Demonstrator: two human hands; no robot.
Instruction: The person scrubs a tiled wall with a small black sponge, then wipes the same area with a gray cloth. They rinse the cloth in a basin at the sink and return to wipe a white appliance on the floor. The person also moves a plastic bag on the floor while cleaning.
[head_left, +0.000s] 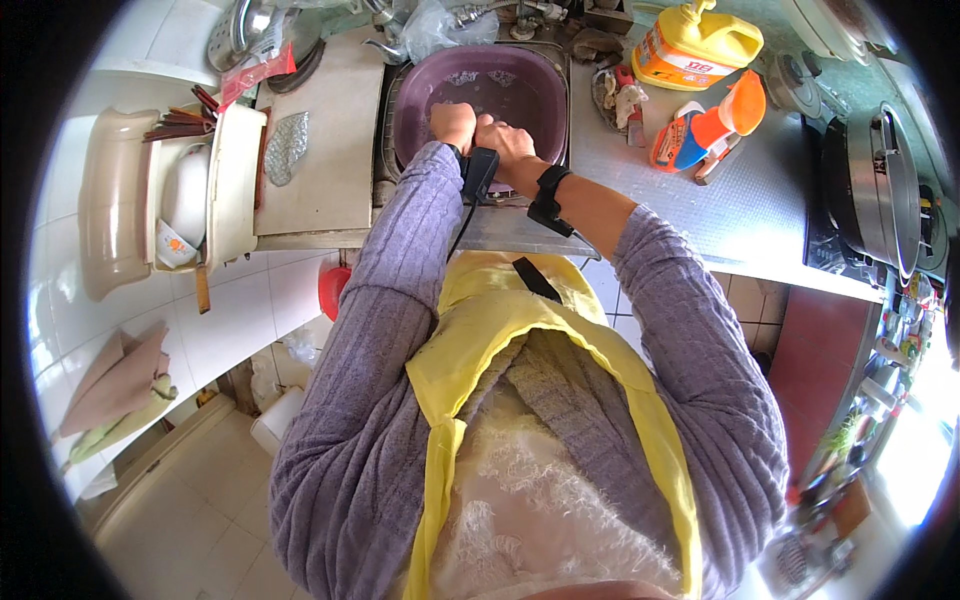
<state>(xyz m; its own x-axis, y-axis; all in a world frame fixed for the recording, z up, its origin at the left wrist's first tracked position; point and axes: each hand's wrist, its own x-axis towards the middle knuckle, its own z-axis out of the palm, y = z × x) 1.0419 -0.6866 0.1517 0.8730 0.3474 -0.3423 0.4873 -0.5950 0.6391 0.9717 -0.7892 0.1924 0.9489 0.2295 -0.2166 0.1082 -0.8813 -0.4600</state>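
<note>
A purple plastic basin (406, 112) sits in the sink and holds murky water (517, 97) with some suds along its far side. My left hand (452, 122) and my right hand (508, 142) are side by side over the basin's near half, knuckles up and fingers curled. They are close together, almost touching. The backs of the hands hide whatever is under the fingers, so I cannot tell if anything is gripped. A black wrist device (480, 174) with a cable is by my left wrist, and a black strap (553, 196) circles my right wrist.
Behind the basin are a faucet (386, 51) and a clear plastic bag (446, 31). To the right stand a yellow detergent jug (694, 49), an orange spray bottle (701, 127) and a large pan (874, 191). At left, a cream rack (234, 187) holds bowls and chopsticks beside bubble wrap (287, 148).
</note>
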